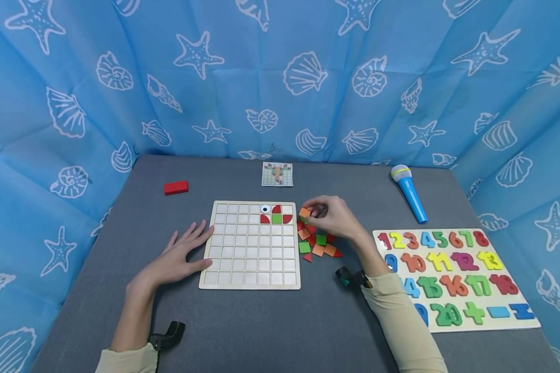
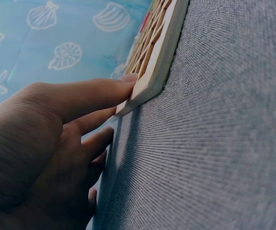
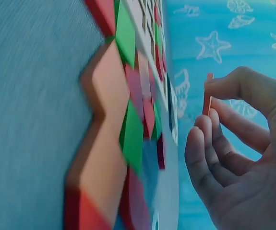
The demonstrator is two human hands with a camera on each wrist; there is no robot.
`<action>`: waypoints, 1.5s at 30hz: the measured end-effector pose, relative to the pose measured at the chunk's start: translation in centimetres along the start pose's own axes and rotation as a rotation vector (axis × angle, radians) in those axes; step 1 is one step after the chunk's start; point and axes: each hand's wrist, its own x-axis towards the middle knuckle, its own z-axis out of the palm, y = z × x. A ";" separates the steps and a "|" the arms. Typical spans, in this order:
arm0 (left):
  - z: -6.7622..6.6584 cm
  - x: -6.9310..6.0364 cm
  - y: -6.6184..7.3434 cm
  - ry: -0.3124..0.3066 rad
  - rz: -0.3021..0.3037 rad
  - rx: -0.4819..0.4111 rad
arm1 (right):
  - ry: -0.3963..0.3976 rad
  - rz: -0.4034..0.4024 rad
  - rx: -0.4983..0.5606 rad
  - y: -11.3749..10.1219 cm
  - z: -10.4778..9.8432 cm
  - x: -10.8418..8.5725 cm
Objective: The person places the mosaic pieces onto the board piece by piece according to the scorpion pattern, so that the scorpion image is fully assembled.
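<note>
A wooden grid board (image 1: 247,264) lies flat on the table. Its upper right cells hold an eye tile (image 1: 265,209), several red rounded tiles and a green square tile (image 1: 277,219). My left hand (image 1: 175,259) has its fingers spread at the board's left side; in the left wrist view the thumb (image 2: 99,96) rests on the rim. Between thumb and fingers, my right hand (image 1: 336,215) pinches an orange square tile (image 3: 208,98), raised above loose tiles at the board's right edge. Among these are a green square (image 1: 304,247) and an orange square (image 1: 319,250).
Behind the board lies a small pattern card (image 1: 277,182). A red block (image 1: 176,187) is at the back left. To the right are a blue toy microphone (image 1: 413,197) and a number puzzle board (image 1: 518,295). A blue curtain (image 1: 242,103) hangs behind the table.
</note>
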 end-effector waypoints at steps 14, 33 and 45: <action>-0.1 -0.1 0.2 0.001 -0.001 -0.002 | -0.129 -0.189 -0.015 -3.9 5.4 3.4; 0.1 -0.1 0.0 0.023 0.011 -0.021 | -0.172 -0.337 -0.224 -5.9 8.6 6.6; -0.1 0.0 0.2 0.003 -0.002 0.011 | -0.149 -0.265 -0.123 -5.2 7.6 5.2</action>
